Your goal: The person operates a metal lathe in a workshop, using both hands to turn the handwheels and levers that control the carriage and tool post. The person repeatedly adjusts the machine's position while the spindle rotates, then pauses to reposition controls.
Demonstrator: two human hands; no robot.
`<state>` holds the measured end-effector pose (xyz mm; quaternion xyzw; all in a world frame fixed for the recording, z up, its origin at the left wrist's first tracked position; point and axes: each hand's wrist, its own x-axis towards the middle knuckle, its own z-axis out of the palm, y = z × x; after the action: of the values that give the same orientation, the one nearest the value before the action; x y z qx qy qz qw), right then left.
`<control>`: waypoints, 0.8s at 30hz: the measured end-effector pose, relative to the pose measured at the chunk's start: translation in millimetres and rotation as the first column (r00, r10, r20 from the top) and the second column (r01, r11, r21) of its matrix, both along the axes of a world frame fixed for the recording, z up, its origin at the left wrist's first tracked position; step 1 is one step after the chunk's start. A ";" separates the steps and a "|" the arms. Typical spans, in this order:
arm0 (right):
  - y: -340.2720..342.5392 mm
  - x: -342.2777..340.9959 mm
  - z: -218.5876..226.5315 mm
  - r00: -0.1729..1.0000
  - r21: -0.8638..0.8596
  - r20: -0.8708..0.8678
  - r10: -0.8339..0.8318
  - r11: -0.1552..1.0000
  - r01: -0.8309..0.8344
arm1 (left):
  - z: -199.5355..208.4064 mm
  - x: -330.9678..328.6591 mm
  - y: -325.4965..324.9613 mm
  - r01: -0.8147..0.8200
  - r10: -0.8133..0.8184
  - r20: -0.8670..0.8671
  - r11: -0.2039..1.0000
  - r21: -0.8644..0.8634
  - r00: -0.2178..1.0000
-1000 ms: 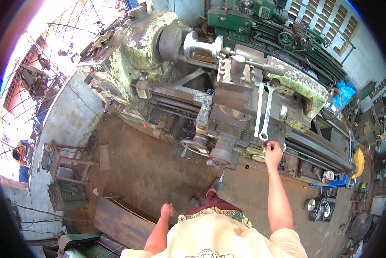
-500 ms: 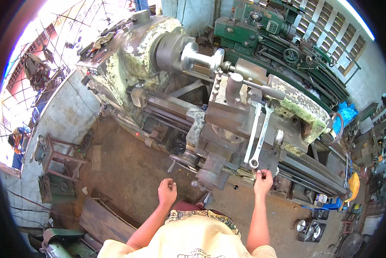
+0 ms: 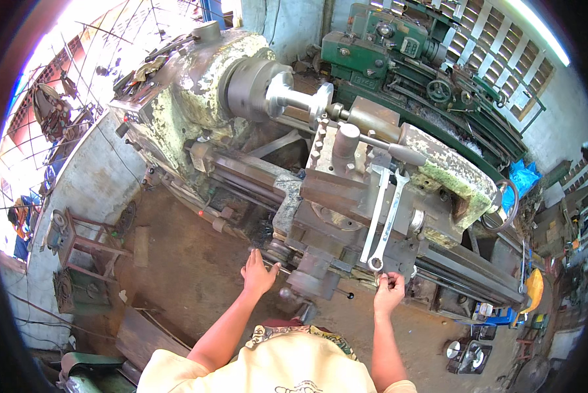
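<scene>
My left hand [image 3: 259, 275] is raised with fingers stretched and thumb apart, beside the cross-slide handwheel [image 3: 279, 252] of a worn lathe; I cannot tell whether it touches the wheel. At the carriage's front edge, my right hand [image 3: 389, 293] is closed in a pinch, and what its fingertips hold is hidden. Just above it, a combination wrench [image 3: 390, 219] lies next to a vernier caliper [image 3: 374, 219] on the carriage. A shiny flanged metal workpiece [image 3: 298, 99] sits between the blurred chuck [image 3: 247, 90] and the tailstock [image 3: 448, 157]. The tool post [image 3: 346, 141] stands in front of it.
Behind stands a green lathe [image 3: 385, 59]. A blue plastic bag [image 3: 522, 177] lies beyond the tailstock handwheel [image 3: 503, 206]. On the left are a wooden stool frame [image 3: 94, 245] and a barred window; a dark board [image 3: 151, 339] leans near my left elbow.
My left hand has moved up to the handwheel, and its curled fingers have stretched out. The right hand keeps its pinch at the carriage edge. The whole view has shifted slightly.
</scene>
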<state>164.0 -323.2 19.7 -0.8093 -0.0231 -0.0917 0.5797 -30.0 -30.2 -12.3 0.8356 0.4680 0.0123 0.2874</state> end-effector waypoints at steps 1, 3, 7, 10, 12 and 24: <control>-0.2 0.2 -1.9 1.000 0.014 -0.003 -0.008 1.000 0.008 | -0.6 3.1 -2.1 -0.005 0.005 -0.016 1.000 -0.006 1.000; 0.6 0.0 -5.2 0.999 0.158 -0.047 -0.021 0.987 0.028 | -1.2 6.6 -5.2 -0.013 0.012 -0.056 1.000 -0.020 0.998; 0.1 -4.2 -4.2 0.996 0.120 -0.051 -0.075 0.990 0.080 | -0.7 3.3 -3.6 0.011 -0.013 -0.072 1.000 -0.021 0.997; 0.3 -5.2 -1.3 0.997 0.198 -0.062 -0.053 0.978 0.064 | -0.5 -2.9 5.3 0.061 -0.065 -0.070 0.997 -0.047 0.995; -3.4 -4.2 -4.0 0.999 0.273 -0.030 -0.012 0.962 0.019 | -2.1 -6.8 10.9 0.069 -0.073 -0.046 0.994 -0.084 0.996; -61.1 -23.5 -204.4 0.435 0.541 -0.828 0.353 0.707 0.455 | -13.3 -22.6 21.2 0.139 -0.135 0.055 0.986 -0.095 0.989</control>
<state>140.5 -384.3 -184.7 -0.4406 0.3522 0.3315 0.7563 -52.6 -9.0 -25.6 0.8501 0.4023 -0.0102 0.3397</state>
